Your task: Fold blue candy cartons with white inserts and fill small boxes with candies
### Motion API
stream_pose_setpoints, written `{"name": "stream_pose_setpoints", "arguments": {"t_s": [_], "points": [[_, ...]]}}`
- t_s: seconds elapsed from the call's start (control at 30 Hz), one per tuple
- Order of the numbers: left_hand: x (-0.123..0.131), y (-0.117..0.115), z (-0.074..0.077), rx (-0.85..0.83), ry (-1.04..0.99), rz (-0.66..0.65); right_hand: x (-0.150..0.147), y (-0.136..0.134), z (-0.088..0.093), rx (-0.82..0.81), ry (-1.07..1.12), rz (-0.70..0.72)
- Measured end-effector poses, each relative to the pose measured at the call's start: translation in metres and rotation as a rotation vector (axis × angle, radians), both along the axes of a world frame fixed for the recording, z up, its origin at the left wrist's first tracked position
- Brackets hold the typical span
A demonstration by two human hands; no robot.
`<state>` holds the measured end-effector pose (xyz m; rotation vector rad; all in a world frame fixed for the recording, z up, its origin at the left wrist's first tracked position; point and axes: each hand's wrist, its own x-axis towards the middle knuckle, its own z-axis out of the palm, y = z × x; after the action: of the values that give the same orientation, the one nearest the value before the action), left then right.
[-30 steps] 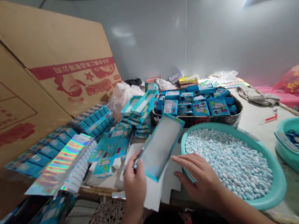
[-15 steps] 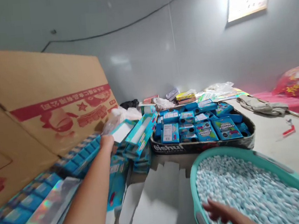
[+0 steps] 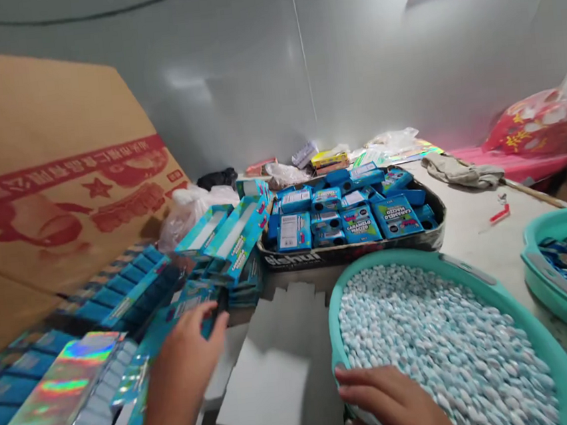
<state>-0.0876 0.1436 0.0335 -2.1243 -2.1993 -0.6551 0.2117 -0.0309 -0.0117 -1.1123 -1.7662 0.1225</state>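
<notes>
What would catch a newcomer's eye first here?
Probably the big teal basin of pale blue-and-white pieces at lower right, the right hand by its near-left edge. Behind it, a dark tray brims with small blue boxes. A big red-printed carton fills the upper left.

The left hand (image 3: 189, 348), thumb and forefinger apart, is near a stack of open-topped display boxes (image 3: 240, 257); whether it touches anything is unclear. The right hand (image 3: 395, 402) is at the near rim of a teal tub (image 3: 335, 321) full of pale blue-and-white candies (image 3: 441, 344). Overlapping white card sheets (image 3: 273, 374) lie between the 2 hands. Behind, on the counter (image 3: 469, 221), a black tray (image 3: 347, 253) holds small blue "Caramelo Macizo" boxes (image 3: 397, 215). A red-printed cardboard carton (image 3: 53, 108) stands at left.
</notes>
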Motion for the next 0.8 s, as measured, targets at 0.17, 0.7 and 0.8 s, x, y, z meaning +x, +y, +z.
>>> {"name": "stream_pose_setpoints", "arguments": {"t_s": [0.17,0.7,0.8], "points": [[0.020,-0.085,-0.066,-0.356,-0.081,0.127,0.002,-0.004,0.021,-0.044,-0.094,0.121],[0.030,-0.103,-0.072,0.201,0.060,0.062,0.007,-0.014,0.029,-0.202,-0.154,0.170],[0.017,-0.110,-0.060,0.190,-0.016,0.113,0.007,-0.013,0.029,-0.200,-0.159,0.173]]}}
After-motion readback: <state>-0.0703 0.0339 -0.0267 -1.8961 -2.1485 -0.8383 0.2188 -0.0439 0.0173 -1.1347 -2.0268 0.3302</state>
